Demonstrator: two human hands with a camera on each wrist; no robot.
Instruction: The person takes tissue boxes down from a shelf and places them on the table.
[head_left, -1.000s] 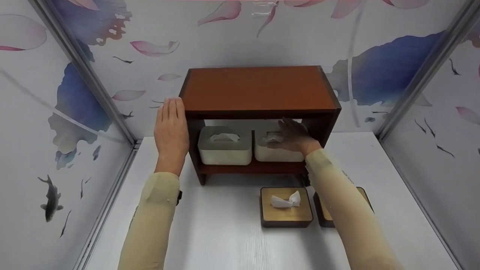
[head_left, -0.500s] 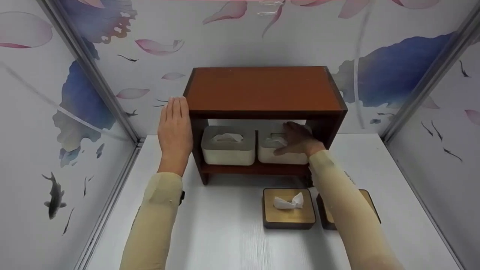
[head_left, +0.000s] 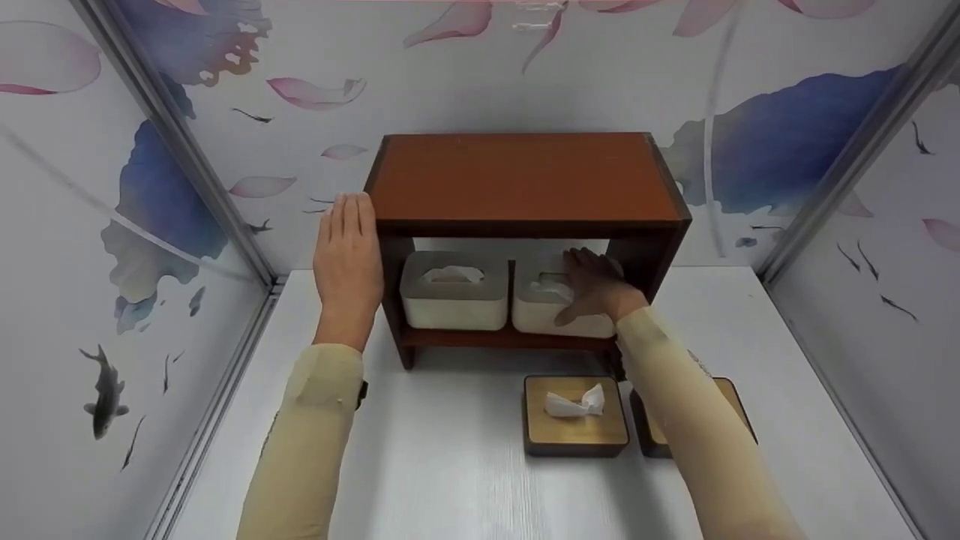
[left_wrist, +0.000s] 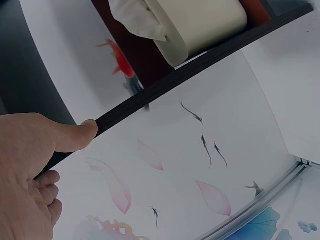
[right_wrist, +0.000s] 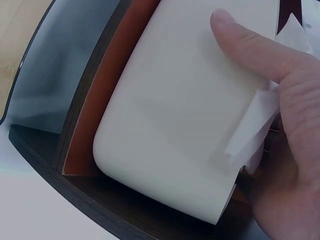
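A brown wooden shelf [head_left: 517, 176] holds two cream tissue boxes side by side. My left hand [head_left: 349, 262] grips its left side panel, fingers straight along the outside; in the left wrist view the thumb [left_wrist: 77, 136] lies at the dark edge. Inside the shelf, my right hand [head_left: 598, 291] grips the right tissue box [head_left: 541, 319], thumb on its cream front face [right_wrist: 170, 100] and fingers over the top, their tips hidden in the right wrist view. A white tissue [right_wrist: 255, 122] sticks out beside that palm. The left tissue box [head_left: 454, 313] sits untouched, tissue showing on top.
In front of the shelf on the white table [head_left: 450, 465] stands a dark tissue box with a wooden lid [head_left: 574, 433]. A second wooden-lidded box [head_left: 733, 397] is partly hidden under my right forearm. Patterned white walls [head_left: 525, 97] enclose the back and sides.
The right tissue box has come slightly forward toward the shelf's front edge, its front bottom edge now lower in view. My right hand has moved back with it; my left hand stays on the panel.
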